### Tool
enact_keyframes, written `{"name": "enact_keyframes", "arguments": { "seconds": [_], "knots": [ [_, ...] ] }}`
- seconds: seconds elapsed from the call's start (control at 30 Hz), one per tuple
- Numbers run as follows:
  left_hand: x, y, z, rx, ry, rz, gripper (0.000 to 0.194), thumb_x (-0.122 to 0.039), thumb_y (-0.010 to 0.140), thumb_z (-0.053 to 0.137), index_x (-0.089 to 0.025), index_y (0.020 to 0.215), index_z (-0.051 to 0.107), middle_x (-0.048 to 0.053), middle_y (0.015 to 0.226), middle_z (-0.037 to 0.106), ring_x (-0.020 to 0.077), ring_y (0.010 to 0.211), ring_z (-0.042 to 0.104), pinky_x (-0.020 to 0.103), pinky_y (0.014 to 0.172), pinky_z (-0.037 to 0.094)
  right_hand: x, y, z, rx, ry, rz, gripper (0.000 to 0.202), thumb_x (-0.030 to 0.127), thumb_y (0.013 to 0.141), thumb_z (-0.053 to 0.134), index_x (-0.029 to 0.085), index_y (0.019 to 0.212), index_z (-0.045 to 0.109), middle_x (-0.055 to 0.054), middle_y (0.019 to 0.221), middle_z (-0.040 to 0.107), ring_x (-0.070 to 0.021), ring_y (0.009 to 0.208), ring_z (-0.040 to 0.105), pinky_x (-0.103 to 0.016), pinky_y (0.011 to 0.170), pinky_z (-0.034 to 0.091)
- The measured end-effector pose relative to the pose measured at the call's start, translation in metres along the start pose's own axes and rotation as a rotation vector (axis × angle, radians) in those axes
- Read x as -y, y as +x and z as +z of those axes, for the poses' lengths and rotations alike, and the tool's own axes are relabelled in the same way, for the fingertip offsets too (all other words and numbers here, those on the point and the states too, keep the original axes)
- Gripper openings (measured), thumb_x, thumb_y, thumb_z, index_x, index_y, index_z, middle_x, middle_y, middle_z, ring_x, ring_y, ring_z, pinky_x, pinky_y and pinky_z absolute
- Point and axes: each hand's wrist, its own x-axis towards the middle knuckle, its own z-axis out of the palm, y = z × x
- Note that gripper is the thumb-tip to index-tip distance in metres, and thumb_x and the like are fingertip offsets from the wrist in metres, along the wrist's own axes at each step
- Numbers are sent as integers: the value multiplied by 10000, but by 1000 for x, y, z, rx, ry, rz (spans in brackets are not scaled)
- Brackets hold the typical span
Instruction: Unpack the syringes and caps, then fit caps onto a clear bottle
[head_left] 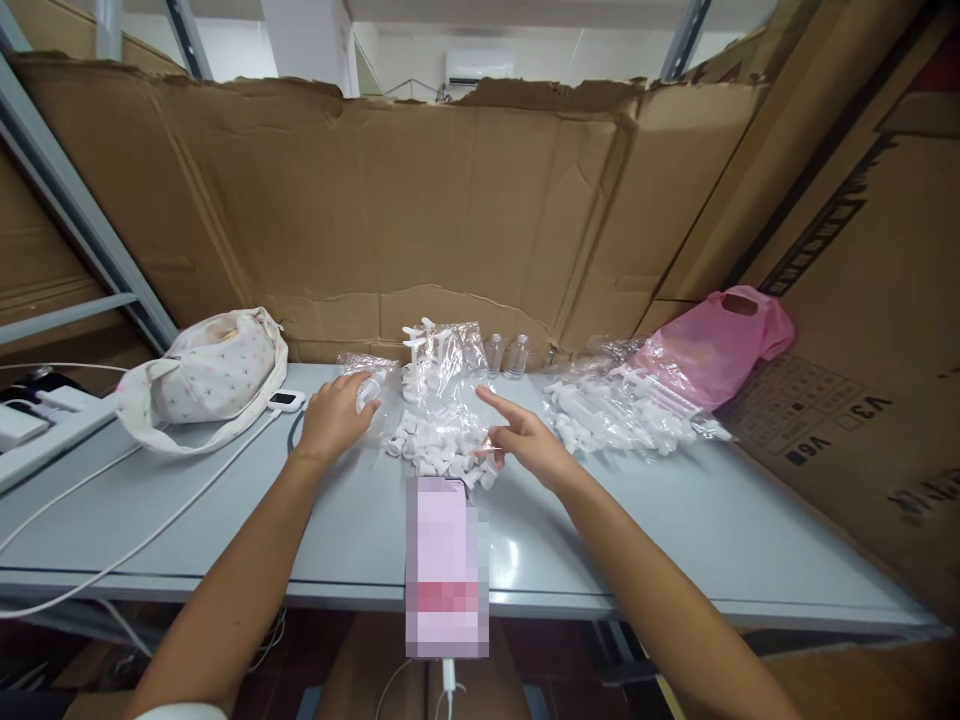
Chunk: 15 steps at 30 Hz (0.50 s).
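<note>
My left hand [335,415] is closed round a small clear plastic bottle [367,391], at the left of a crumpled clear bag. Much of this bottle is hidden by the fingers. My right hand [529,442] is held over the right side of a loose pile of small white plastic caps [442,440], index finger stretched out and the other fingers partly bent. Nothing can be made out in its grip. Behind the pile lies a clear bag [457,355] with white plastic spray parts. Two clear bottles [518,356] stand upright just right of that bag.
A clear bag of white plastic parts [630,410] and a pink bag [709,345] lie at the right. At the left are a cloth bag [217,370], a cable with a small display [286,400] and a power strip [56,435]. A phone [442,560] overlaps the front edge. Cardboard [375,210] walls the back.
</note>
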Motion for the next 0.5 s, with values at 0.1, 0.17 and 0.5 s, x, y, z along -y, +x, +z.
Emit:
{"name": "enact_keyframes", "arguments": {
  "seconds": [0.1, 0.17, 0.5],
  "knots": [
    [13, 6, 4, 182, 162, -124, 594, -482, 790, 525, -192, 1306, 478, 154, 1214, 600, 371, 1100, 537, 459, 890, 408, 4, -1, 2, 10, -89, -97, 669, 130, 719, 486, 333, 1356, 454, -50, 1547, 192, -99, 622, 664, -242, 424, 486],
    [18, 9, 7, 265, 180, -186, 647, -503, 775, 527, -206, 1341, 428, 150, 1233, 593, 366, 1090, 551, 438, 856, 429, 8, -2, 5, 34, -116, -134, 676, 117, 717, 473, 350, 1352, 453, -35, 1566, 89, -85, 612, 661, -248, 437, 492],
    [30, 17, 9, -19, -168, -292, 523, -405, 792, 536, -193, 1268, 485, 134, 1163, 627, 302, 1042, 592, 372, 843, 448, 25, 21, 43, 141, 15, -58, 718, 86, 750, 457, 255, 1436, 327, -122, 1416, 447, -105, 648, 679, -210, 458, 483]
  ]
}}
